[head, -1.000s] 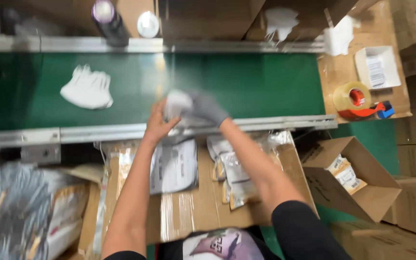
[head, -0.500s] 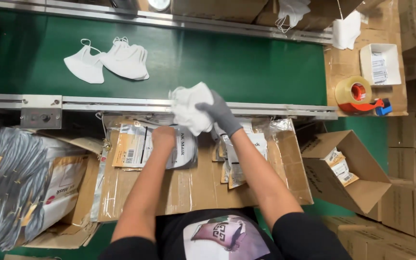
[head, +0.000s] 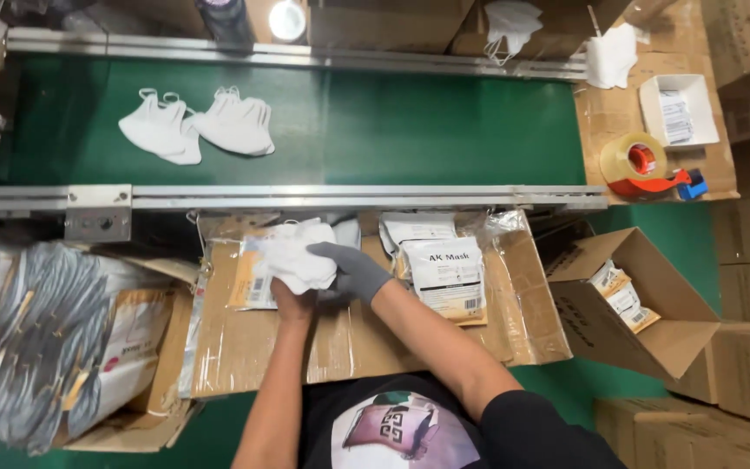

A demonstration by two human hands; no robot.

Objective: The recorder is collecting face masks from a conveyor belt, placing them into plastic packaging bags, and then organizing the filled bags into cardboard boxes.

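Observation:
My left hand, bare, and my right hand, in a grey glove, are both closed on a small stack of white face masks. The stack is held just above a printed flat pouch lying on a flattened cardboard sheet in front of me. To the right of my gloved hand lie white printed mask pouches. Two loose white masks lie on the green conveyor belt, far from both hands.
A metal rail edges the belt. A tape dispenser and a small white box sit at the right. An open carton with pouches stands lower right. Grey bagged stacks fill the left.
Both hands have come back from the belt's edge toward me, carrying the mask stack down over the cardboard. The two loose masks on the belt have travelled to the right.

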